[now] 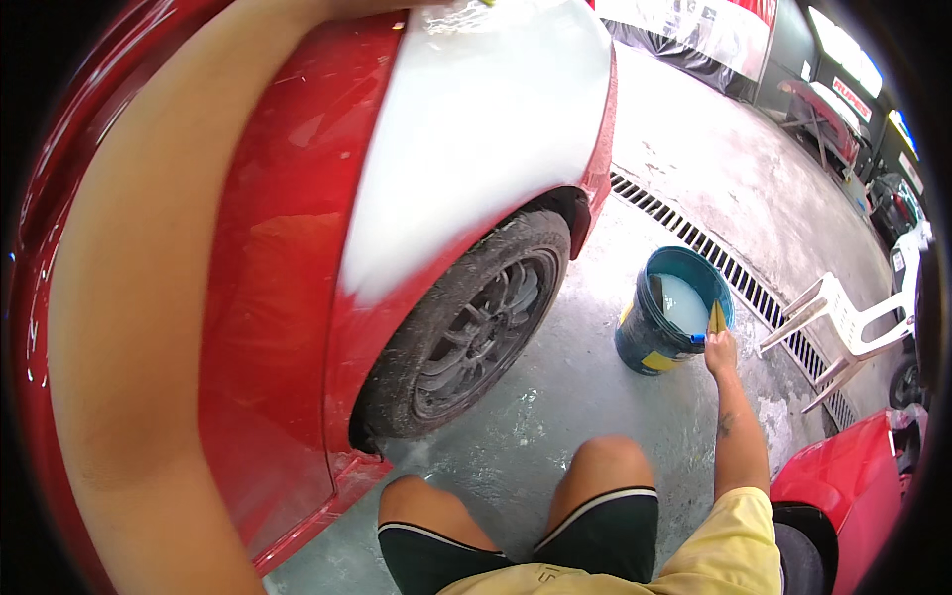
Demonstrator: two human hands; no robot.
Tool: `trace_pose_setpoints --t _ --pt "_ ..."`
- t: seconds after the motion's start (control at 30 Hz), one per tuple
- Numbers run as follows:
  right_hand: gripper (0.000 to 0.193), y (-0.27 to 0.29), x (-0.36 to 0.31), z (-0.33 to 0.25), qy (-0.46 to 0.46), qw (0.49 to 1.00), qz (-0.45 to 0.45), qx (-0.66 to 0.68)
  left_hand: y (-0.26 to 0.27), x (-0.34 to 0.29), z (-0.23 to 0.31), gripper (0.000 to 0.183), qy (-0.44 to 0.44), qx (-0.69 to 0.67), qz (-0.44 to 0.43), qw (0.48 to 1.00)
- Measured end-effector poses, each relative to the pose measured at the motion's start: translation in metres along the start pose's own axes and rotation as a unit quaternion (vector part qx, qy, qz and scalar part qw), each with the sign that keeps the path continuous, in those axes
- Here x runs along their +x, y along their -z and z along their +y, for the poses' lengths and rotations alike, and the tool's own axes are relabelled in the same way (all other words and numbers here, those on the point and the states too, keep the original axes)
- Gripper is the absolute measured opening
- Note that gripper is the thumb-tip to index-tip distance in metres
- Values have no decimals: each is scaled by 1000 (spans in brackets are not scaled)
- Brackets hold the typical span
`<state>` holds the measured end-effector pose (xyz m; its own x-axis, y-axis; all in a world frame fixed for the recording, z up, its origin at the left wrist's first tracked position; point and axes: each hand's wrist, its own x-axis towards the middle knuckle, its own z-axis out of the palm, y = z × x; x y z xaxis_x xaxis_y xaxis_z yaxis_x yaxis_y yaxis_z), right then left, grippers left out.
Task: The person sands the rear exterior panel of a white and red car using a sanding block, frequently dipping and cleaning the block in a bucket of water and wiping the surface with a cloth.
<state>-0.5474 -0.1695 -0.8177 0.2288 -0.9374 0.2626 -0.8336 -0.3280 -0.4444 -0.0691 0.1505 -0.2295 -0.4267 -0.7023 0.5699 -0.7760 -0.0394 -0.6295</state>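
My left arm reaches up along the car's side. Only a sliver of my left hand [432, 3] shows at the top edge, over the wet, whitish-grey panel [486, 109] of the red car. A bit of something yellow-green lies beside it; the fingers are cut off from view. My right hand [721, 353] is closed on a folded yellow-brown sheet [716, 316], held at the near right rim of a dark bucket [645, 327]. Cloudy whitish water [683, 303] stands in the bucket. A small blue piece [697, 338] shows beside that hand.
The car's dusty wheel [486, 332] stands left of the bucket. A floor drain grate [694, 241] runs behind it, and a white plastic chair [843, 322] stands to the right. Another red car part [843, 471] is at the lower right. The concrete floor [516, 416] looks wet.
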Motion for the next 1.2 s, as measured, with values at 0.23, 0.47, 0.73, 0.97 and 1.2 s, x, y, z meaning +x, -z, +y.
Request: trace_pose_setpoints --t 0.23,0.47,0.73,0.97,1.2 --pt "43 -2 43 -25 2 992 -89 -93 -4 6 25 45 51 -14 7 999" --pt "58 -89 100 -44 -21 978 -205 10 -9 22 39 47 77 13 -4 997" --pt "50 -45 67 -95 3 982 -184 -45 -10 21 48 51 60 96 0 994" --pt "46 -27 58 -99 -7 985 -172 -14 -39 35 83 45 -10 206 -6 978" --pt "44 -27 53 -116 -2 984 -176 -10 -151 65 117 20 -79 241 -61 965"
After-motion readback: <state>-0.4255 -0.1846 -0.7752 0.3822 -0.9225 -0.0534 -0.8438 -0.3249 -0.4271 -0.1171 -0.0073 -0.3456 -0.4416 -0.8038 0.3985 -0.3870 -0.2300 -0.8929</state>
